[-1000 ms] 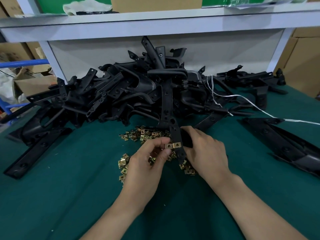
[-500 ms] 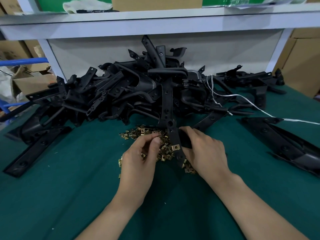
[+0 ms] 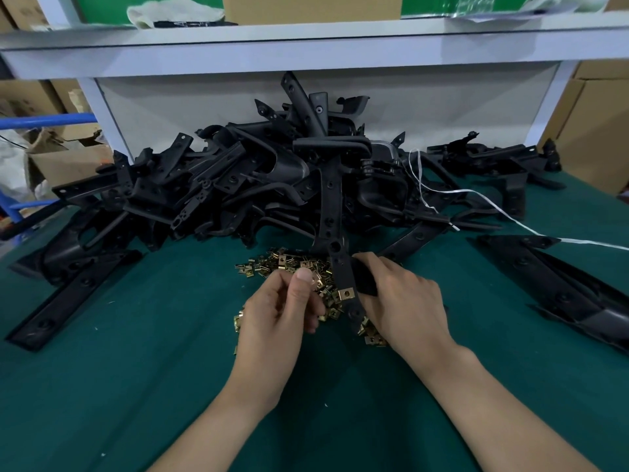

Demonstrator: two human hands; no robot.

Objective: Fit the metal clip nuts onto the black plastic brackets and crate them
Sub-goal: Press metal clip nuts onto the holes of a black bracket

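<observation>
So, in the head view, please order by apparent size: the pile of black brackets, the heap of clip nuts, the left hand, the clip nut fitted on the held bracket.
1. pile of black brackets
2. left hand and heap of clip nuts: similar, and the hand hides part; unranked
3. fitted clip nut

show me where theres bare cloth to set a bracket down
Bare cloth: near left, between the left forearm and the flat bracket at the left edge; between the two forearms; near right, between the right forearm and the long black part. Crowded: the bracket pile along the back and the clip nuts around the left hand and the right hand gripping a bracket.
</observation>
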